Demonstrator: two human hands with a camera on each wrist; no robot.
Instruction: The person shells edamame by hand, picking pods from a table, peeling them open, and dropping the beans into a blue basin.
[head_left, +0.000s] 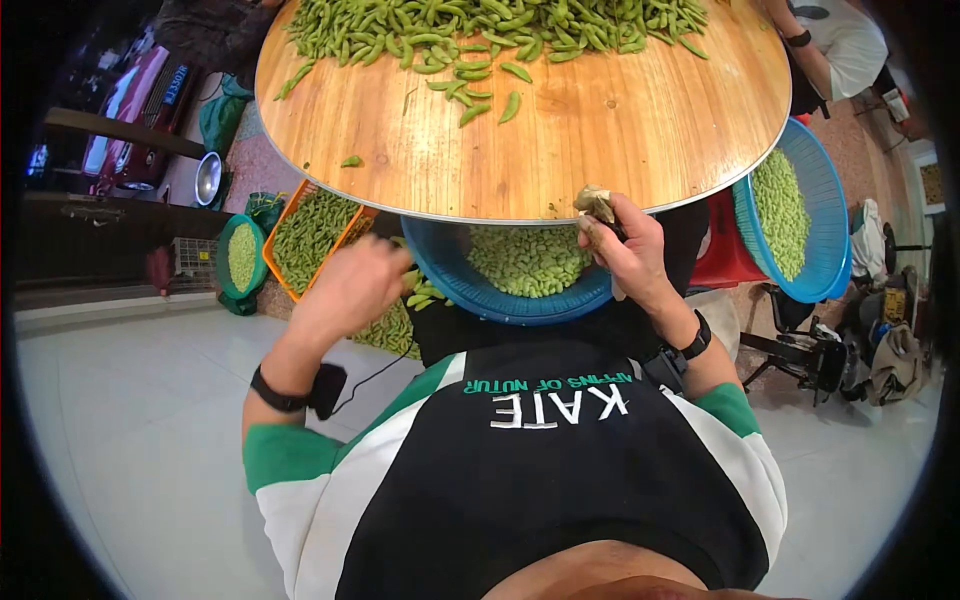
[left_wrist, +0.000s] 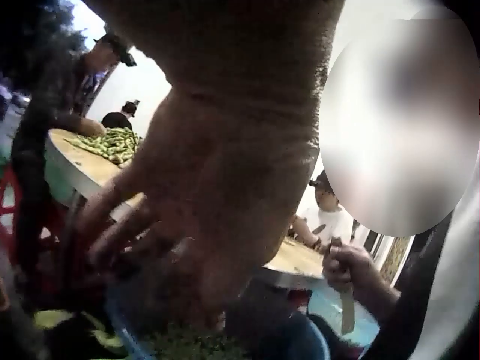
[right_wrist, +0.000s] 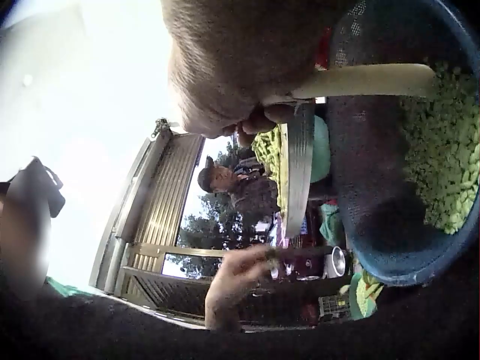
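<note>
Basin point(head_left: 437, 268) of beans point(head_left: 530, 260) | right hand point(head_left: 636, 248) grips pale strip point(right_wrist: 367, 80) | left hand point(head_left: 355, 285) (blurred): we cannot tell its grip

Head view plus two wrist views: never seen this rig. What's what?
There's no robot: a person's two hands do the work. A head-worn camera looks down past the shirt; the wrist cameras each look at one hand's work, so those pictures come out tilted. Green pods lie on a round wooden table. Below its near edge, a blue basin holds loose green beans. The right hand grips a pale strip; I can't tell what it is. The left hand is motion-blurred near the basin, so whether it holds anything is unclear.
</note>
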